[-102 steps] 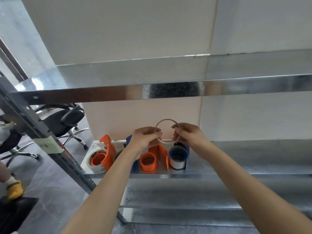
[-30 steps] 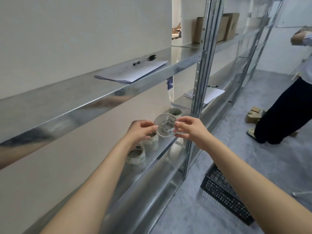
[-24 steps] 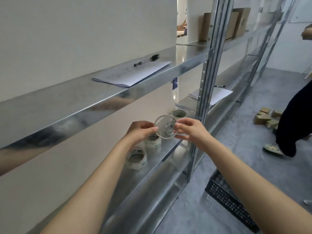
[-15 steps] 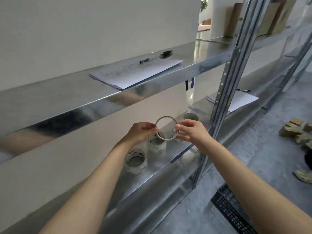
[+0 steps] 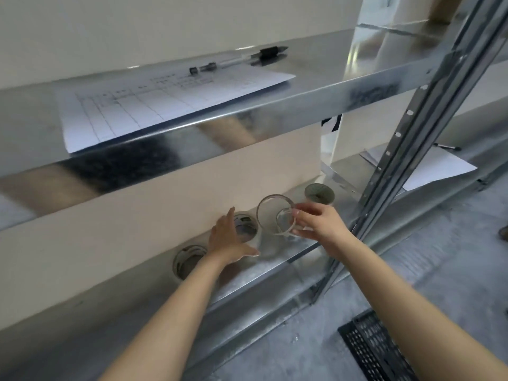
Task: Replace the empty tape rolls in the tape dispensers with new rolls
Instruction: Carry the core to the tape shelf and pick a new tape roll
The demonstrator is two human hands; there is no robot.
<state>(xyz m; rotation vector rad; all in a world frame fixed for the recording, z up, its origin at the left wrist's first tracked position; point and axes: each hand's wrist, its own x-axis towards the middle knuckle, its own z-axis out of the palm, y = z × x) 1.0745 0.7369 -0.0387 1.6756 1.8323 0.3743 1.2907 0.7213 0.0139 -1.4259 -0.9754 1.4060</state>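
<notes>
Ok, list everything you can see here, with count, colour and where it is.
empty tape ring: one, clear, held above the lower shelf
tape rolls: three, whitish, lying flat on the lower shelf
printed sheet: one, white, on the upper shelf
pen: one, clear and black, by that sheet's far edge
second sheet: one, white, lower shelf past the upright
crate: one, black, on the floor
left hand: one, open over the middle roll
right hand: one, pinches the ring
</notes>
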